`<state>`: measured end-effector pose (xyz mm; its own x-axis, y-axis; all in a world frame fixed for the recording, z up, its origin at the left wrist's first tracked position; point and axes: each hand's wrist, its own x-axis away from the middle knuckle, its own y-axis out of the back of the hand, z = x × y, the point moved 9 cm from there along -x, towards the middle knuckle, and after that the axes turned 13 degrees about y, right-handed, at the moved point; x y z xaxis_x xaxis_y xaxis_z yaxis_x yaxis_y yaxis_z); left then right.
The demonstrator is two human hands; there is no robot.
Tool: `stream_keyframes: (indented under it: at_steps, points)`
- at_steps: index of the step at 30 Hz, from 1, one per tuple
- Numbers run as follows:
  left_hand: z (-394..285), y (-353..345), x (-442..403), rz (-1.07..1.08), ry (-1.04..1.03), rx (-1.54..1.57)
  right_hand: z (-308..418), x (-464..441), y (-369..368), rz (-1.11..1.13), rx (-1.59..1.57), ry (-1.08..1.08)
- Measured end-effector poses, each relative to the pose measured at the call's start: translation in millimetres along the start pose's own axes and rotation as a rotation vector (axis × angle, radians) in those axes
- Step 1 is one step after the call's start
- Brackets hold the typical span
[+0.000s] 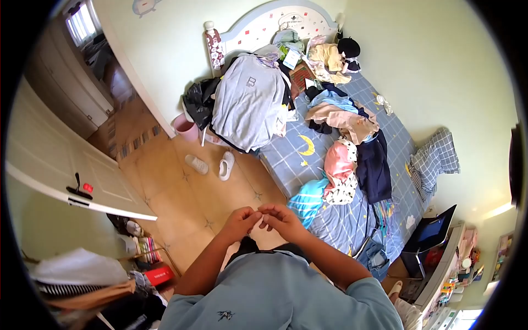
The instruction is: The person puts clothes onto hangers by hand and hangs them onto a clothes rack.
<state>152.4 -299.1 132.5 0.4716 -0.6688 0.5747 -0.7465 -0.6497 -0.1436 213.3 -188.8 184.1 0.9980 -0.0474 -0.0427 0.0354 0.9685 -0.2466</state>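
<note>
My left hand [241, 223] and my right hand [282, 221] are held together in front of my body, above the tiled floor. Thumb and fingers are pinched on each, and the fingertips almost meet. Whatever they hold, if anything, is too small to make out. Just right of my right hand, a turquoise striped cloth [308, 201] lies on the near edge of the bed [283, 154]. Next to it are a pink and spotted bundle [341, 170] and dark navy trousers [374, 170].
A grey sweatshirt [247, 102] covers a heap at the bed's far left. White shoes [226, 165] and a pink bin [186, 127] stand on the floor. An open door [77, 165] is at left, a cluttered desk [440, 269] at right. Another person's leg [407, 312] shows at lower right.
</note>
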Motion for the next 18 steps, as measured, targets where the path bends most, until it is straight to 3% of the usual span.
stream_keyframes:
  at_steps: [12, 18]
  points:
    - [-126.3, 166.6, -144.1, -0.2, -0.003, 0.215, -66.5, -254.6, 113.6, -0.219, -0.123, -0.141]
    - [-201.7, 219.4, -279.7, -0.265, 0.108, 0.217, -124.8, -429.3, 240.5, -0.318, -0.051, -0.204]
